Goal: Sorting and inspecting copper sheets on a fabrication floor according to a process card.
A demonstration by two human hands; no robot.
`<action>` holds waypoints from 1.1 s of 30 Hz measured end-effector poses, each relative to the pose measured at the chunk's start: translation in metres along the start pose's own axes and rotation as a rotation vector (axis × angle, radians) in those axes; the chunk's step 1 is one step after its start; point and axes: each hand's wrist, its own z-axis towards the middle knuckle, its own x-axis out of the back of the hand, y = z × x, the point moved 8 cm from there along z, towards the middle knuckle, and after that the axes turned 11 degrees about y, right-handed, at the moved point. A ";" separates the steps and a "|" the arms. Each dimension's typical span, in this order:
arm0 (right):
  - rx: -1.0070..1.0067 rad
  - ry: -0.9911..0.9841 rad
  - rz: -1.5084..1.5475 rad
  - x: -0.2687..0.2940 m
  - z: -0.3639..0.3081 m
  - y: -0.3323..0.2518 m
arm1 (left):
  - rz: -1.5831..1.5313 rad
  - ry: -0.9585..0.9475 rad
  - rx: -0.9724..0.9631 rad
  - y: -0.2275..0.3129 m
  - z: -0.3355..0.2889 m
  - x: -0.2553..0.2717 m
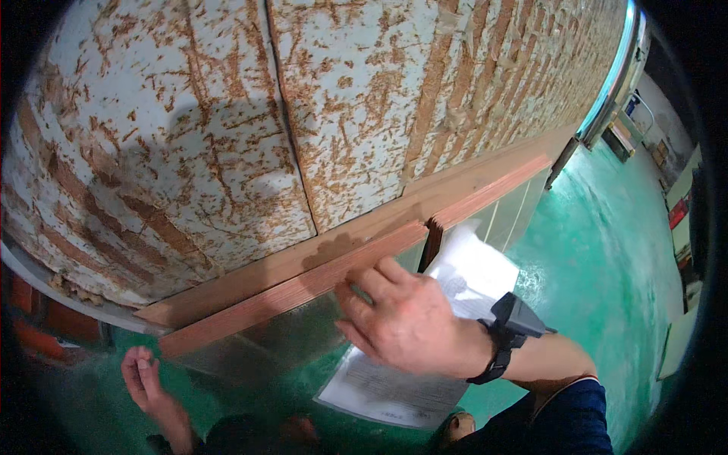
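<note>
A row of thin boards stands on edge, its red-brown upper edges (pixel 303 282) lined up and its grey-green side (pixel 296 337) facing me. My right hand (pixel 406 318), wearing a black wrist device (pixel 512 330), is above their near side by the gap. Its fingers bend loosely, thumb apart from the index finger, with nothing visible between them. My left hand (pixel 148 383) is beside the boards' left end, thumb and fingertips together around nothing I can see. A printed white sheet (pixel 390 387) lies below my right hand; another white paper part (pixel 474 273) shows beyond it.
Large white panels (pixel 341 106) with flaking brown patches rise behind the boards, above a plain brown strip (pixel 485 163). A second group of boards (pixel 500 189) continues to the right past a dark gap. The floor (pixel 607 258) is glossy green; flat panels (pixel 675 341) lean far right.
</note>
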 end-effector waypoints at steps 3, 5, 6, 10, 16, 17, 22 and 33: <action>-0.086 0.067 -0.008 0.018 0.023 0.010 | -0.241 -0.499 0.179 0.068 -0.028 -0.052; -0.182 0.117 0.025 0.040 0.042 0.013 | -0.327 -0.751 0.258 0.132 -0.071 -0.105; -0.243 0.140 0.045 0.053 0.048 0.018 | -0.311 -0.865 0.253 0.156 -0.094 -0.128; -0.502 0.266 0.073 0.123 0.061 0.043 | -0.329 -0.981 0.789 0.202 -0.154 -0.131; -0.756 0.165 0.206 0.245 0.063 0.059 | 0.252 -1.101 0.686 0.305 -0.170 -0.110; -0.806 0.081 0.345 0.259 0.058 0.057 | 0.196 -1.076 0.615 0.329 -0.159 -0.111; -0.931 -0.507 0.777 0.347 0.088 0.002 | 0.307 -1.052 0.136 0.482 -0.069 -0.091; -1.257 -0.500 1.487 0.418 0.204 -0.199 | -0.264 -0.609 0.696 0.603 0.028 0.196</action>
